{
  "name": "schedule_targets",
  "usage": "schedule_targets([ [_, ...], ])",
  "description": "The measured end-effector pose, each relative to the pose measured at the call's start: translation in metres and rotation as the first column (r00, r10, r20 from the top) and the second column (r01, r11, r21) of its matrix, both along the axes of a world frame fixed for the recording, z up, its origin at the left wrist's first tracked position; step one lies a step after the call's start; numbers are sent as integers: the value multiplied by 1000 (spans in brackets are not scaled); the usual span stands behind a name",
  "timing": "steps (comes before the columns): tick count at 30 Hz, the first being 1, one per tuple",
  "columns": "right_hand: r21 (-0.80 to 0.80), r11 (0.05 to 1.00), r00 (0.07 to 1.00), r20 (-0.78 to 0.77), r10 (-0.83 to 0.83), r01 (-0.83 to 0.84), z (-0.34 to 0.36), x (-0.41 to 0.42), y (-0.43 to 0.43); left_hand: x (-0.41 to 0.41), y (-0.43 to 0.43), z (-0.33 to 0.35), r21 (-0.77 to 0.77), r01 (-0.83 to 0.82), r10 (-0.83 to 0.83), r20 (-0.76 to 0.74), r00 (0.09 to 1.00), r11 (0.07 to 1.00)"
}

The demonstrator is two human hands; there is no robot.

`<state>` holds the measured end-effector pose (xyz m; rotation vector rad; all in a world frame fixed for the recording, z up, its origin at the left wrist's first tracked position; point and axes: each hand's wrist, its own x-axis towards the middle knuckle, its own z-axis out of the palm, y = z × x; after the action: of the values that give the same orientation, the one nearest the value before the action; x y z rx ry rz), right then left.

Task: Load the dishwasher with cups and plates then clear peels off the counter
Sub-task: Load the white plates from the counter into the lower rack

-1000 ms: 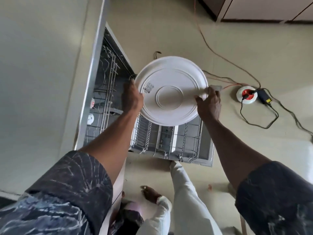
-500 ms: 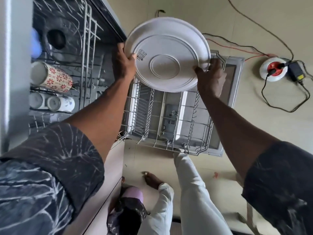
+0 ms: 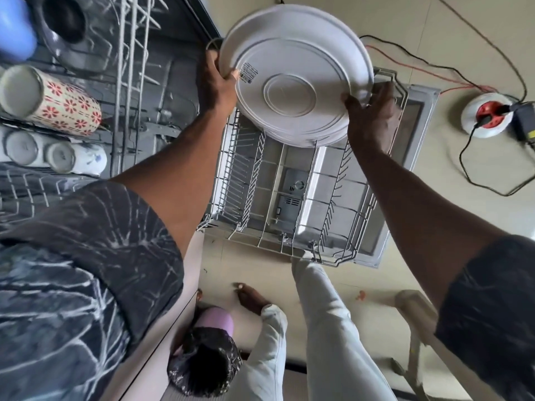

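I hold a large white plate (image 3: 295, 73) by its rim, underside towards me, a barcode sticker near its left edge. My left hand (image 3: 215, 82) grips the left rim with the thumb over the edge. My right hand (image 3: 372, 117) grips the lower right rim. The plate hangs above the far end of the pulled-out lower rack (image 3: 289, 198), which holds nothing that I can see. In the upper rack (image 3: 130, 68) at the left lie a flowered mug (image 3: 58, 102), two white cups (image 3: 60, 157) and a dark bowl (image 3: 65, 21).
The open dishwasher door (image 3: 417, 134) lies under the lower rack. On the floor to the right sit a white and red extension reel (image 3: 486, 114), a black adapter (image 3: 525, 123) and trailing cables. My legs and foot (image 3: 252, 299) stand below the rack beside a black bag (image 3: 202, 360).
The view has closed in on the dishwasher and the upper rack with its cups has come into sight. Both hands have kept their grip and brought the plate nearer the lower rack.
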<state>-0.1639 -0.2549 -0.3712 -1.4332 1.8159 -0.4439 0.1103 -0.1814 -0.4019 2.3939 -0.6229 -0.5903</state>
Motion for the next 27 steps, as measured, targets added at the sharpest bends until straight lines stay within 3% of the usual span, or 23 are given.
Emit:
schedule_targets([
  [18,-17,993,990,-76,119,-120,-30,-9,5,-5,-1,-36,112,79,-76,-33,997,991],
  [27,102,984,969,-187,160,-143,-44,-9,3,-9,1,-44,211,113,-123,35,992,971],
])
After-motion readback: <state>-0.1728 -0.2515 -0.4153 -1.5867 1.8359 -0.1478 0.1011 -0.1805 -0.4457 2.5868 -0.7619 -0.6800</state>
